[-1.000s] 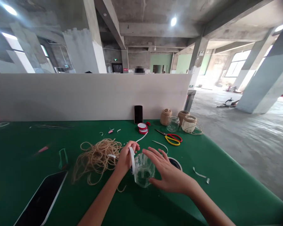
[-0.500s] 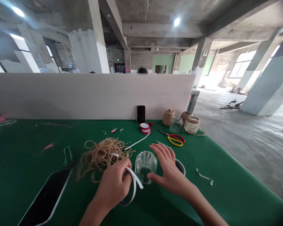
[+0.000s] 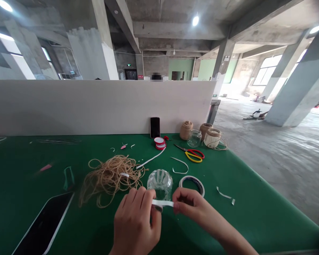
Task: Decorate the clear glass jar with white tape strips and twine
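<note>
Head view: a white strip [image 3: 162,203] runs between the left hand [image 3: 135,221] and the right hand [image 3: 194,205], each pinching one end between fingers and thumb, just in front of an empty ribbed glass jar [image 3: 160,184] standing upright on the green tabletop [image 3: 255,212]. The left fingers partly hide the strip's end. A ring-shaped tape roll [image 3: 191,176] sits right of the jar; a loose tangle of coarse jute twine [image 3: 108,177] lies left.

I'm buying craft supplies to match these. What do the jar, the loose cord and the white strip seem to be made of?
The jar looks like clear glass: see-through, glossy, with bright highlights. The loose cord seems to be natural jute or similar twine, matte tan and slightly fibrous. The white strip looks like thin, flexible tape, matte white, though paper or plastic can't be told from here.
</note>
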`<state>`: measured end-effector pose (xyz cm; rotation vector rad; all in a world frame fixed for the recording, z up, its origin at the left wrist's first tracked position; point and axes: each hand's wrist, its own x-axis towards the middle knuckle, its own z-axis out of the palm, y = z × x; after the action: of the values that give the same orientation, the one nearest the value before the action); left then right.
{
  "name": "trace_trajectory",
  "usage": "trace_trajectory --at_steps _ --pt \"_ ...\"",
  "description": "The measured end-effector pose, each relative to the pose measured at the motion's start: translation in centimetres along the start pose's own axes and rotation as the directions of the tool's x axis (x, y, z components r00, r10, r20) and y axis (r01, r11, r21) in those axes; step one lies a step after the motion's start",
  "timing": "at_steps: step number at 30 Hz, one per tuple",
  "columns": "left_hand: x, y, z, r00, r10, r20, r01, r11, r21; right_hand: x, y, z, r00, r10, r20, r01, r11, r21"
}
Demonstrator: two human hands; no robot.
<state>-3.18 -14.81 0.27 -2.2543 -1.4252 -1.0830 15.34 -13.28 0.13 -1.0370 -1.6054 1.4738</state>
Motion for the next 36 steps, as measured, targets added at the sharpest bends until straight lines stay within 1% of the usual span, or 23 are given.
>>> trace_trajectory --at_steps 3,6,10,13,17,20,23,27,33,36 --pt "-0.3 0.1 -0.6 0.998 0.018 0.055 -0.012 0.994 -0.108 0.2 -0.5 -1.0 0.996 -0.053 -0.067 0.04 0.984 -0.175" --pt "-0.5 -0.4 -0.7 0.993 0.025 0.113 -0.007 0.988 -0.156 0.5 -1.3 -2.2 0.987 -0.11 -0.116 0.059 0.923 -0.379" --pt "-1.2 -1.2 -0.1 0.976 0.077 0.202 -0.037 0.98 -0.198 1.7 -1.9 -3.6 0.985 -0.127 -0.115 0.048 0.849 -0.526" --pt "-2.1 -1.0 0.2 0.966 0.118 0.229 -0.082 0.984 -0.16 3.1 -2.0 -4.1 0.985 -0.147 -0.086 0.063 0.785 -0.616" --pt "-3.1 0.3 0.7 0.966 0.132 0.222 -0.124 0.991 -0.048 4.9 -2.1 -4.4 0.989 -0.148 -0.015 0.104 0.759 -0.643" --pt "-3.3 1.2 1.4 0.97 0.123 0.209 -0.127 0.992 0.004 5.8 -2.1 -4.6 0.987 -0.162 -0.002 0.12 0.737 -0.665" --pt "-3.0 1.9 2.1 0.977 0.118 0.177 -0.125 0.992 0.028 6.5 -2.0 -5.1 0.986 -0.164 0.024 0.138 0.731 -0.668" --pt "-2.7 2.6 2.6 0.984 0.114 0.135 -0.121 0.992 0.048 7.2 -1.7 -5.7 0.983 -0.163 0.086 0.18 0.744 -0.643" --pt "-2.7 3.2 2.7 0.983 0.105 0.153 -0.114 0.992 0.047 8.0 -1.7 -6.0 0.971 -0.164 0.177 0.24 0.738 -0.631" --pt "-2.8 3.3 2.8 0.984 0.112 0.137 -0.12 0.992 0.051 8.2 -2.0 -6.1 0.965 -0.168 0.201 0.259 0.726 -0.637"
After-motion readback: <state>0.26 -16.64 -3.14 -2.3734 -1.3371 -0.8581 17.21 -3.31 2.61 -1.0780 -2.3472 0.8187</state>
